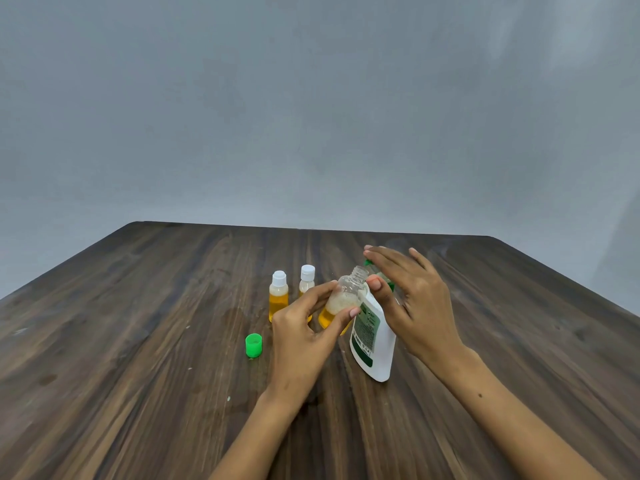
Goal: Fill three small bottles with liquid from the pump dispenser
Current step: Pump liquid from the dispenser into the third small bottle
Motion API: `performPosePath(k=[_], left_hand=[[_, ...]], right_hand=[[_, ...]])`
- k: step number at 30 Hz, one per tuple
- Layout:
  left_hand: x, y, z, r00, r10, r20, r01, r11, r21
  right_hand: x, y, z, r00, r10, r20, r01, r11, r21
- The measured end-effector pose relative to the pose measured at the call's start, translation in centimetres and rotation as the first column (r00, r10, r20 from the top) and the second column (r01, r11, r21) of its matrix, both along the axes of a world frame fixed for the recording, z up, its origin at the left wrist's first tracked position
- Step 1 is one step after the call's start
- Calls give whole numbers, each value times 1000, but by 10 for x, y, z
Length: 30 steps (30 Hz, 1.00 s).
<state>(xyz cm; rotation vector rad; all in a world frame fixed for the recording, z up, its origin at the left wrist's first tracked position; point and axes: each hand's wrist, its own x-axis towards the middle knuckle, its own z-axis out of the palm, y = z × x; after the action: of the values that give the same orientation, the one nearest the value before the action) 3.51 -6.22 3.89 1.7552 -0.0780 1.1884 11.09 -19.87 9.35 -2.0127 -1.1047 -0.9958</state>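
My left hand point(304, 332) grips a small clear bottle point(343, 301), uncapped and tilted right, holding orange liquid with foam on top. Its open mouth sits beside the green pump head point(369, 263) of the white dispenser point(374, 344), which stands on the table. My right hand point(412, 299) lies flat over the pump head with fingers straight, thumb near the bottle's neck. Two more small bottles point(278, 299) point(307, 280) with white caps and orange liquid stand behind my left hand; the right one is partly hidden by my fingers.
A loose green cap point(253, 345) lies on the dark wooden table point(138, 341) left of my left hand. The table's far edge runs in front of a plain grey wall.
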Motion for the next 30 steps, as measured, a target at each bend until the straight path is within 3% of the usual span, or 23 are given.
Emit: performPosePath(k=[6, 30], left_hand=[[0, 0, 1, 1000, -7, -3, 7, 1000, 0], [-1, -1, 1, 1000, -15, 21, 15, 1000, 20]], right_hand=[[-4, 2, -5, 1000, 15, -21, -14, 998, 59], [-2, -1, -1, 1000, -7, -13, 7, 1000, -8]])
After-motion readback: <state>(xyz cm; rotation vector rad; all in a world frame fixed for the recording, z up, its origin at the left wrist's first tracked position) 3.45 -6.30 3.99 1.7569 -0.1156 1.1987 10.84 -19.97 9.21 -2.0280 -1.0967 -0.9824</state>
